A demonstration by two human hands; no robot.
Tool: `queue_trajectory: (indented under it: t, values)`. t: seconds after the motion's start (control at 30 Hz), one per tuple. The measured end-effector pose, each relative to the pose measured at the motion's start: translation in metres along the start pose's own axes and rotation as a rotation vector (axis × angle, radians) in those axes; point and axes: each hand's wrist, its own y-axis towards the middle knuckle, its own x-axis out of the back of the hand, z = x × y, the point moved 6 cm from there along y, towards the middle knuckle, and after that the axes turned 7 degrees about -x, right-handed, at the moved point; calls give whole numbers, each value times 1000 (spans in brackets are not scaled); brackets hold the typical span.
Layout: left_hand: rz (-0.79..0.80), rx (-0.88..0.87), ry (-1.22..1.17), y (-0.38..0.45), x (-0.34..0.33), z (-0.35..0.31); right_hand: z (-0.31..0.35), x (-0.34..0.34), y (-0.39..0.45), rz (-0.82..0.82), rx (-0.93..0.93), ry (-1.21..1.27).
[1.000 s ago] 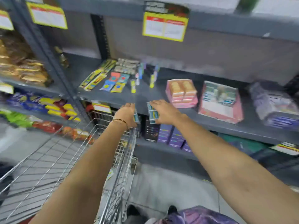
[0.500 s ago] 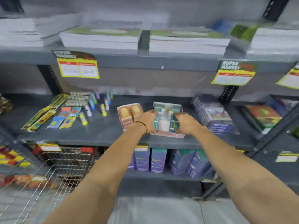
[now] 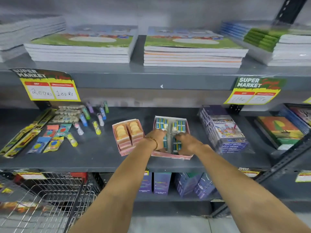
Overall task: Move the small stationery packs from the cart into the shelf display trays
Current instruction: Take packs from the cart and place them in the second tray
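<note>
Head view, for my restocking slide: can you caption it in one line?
Both hands, left and right, press blue packs into a pink tray on the middle shelf.

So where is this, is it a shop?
Yes, most likely a supermarket's stationery aisle. Yellow price tags reading "Super Market" hang from grey metal shelves, stacks of notebooks sit on top, and a wire shopping cart stands below.

right price tag (image 3: 254,93) writing blurred, cart (image 3: 50,207) cropped
</note>
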Motion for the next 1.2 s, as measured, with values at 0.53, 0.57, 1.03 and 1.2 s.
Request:
queue_trajectory:
  t: [0.53,0.57,1.03,1.2]
  values:
    - [-24,53,34,-4,-17,3,-10,-18,2,11,-74,51]
    - [-15,48,26,-5,-17,3,-9,-18,1,3,-73,54]
    - [22,67,-55,5,-34,2,-5,-26,-3,29,-144,102]
    - [14,108,-107,11,-31,7,-4,-27,-2,35,-156,86]
